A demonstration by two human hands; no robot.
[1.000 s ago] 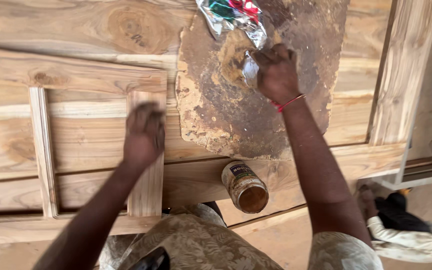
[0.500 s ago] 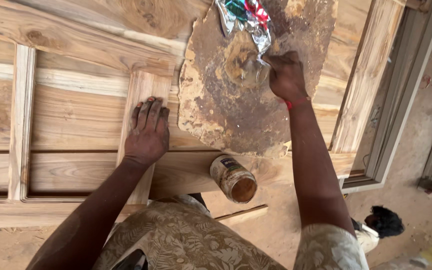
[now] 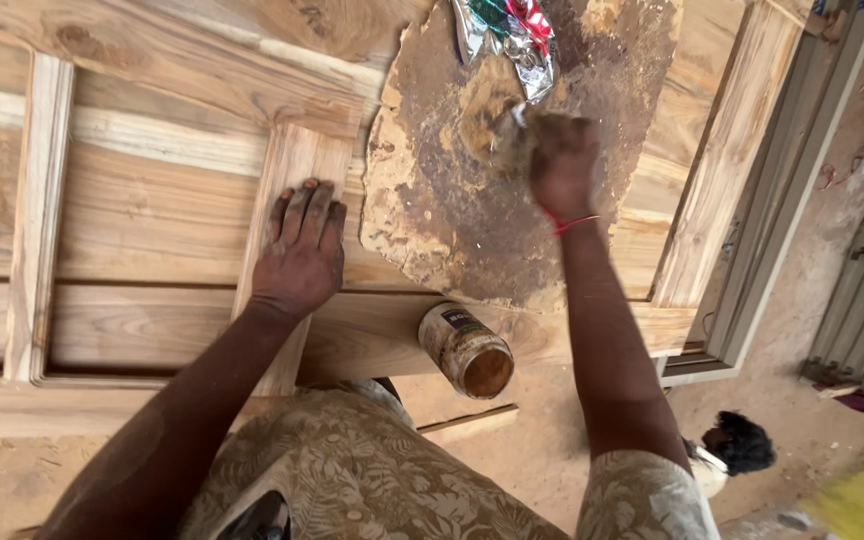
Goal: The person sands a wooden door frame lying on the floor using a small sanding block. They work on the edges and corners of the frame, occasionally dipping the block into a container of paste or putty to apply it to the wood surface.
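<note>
Two hands: left hand (image 3: 300,250) flat on wooden door (image 3: 152,200); right hand (image 3: 562,165) gripping scraper (image 3: 512,130).

Crumpled silver-red-green foil packet (image 3: 508,35) – top; dark-labelled jar (image 3: 467,350) below.

Showing matt, grained bare wood on door (image 3: 152,210); rough, stained, crusted board (image 3: 452,220); glossy crinkled foil packet (image 3: 512,35); smeared metal-looking tin (image 3: 467,350).
</note>
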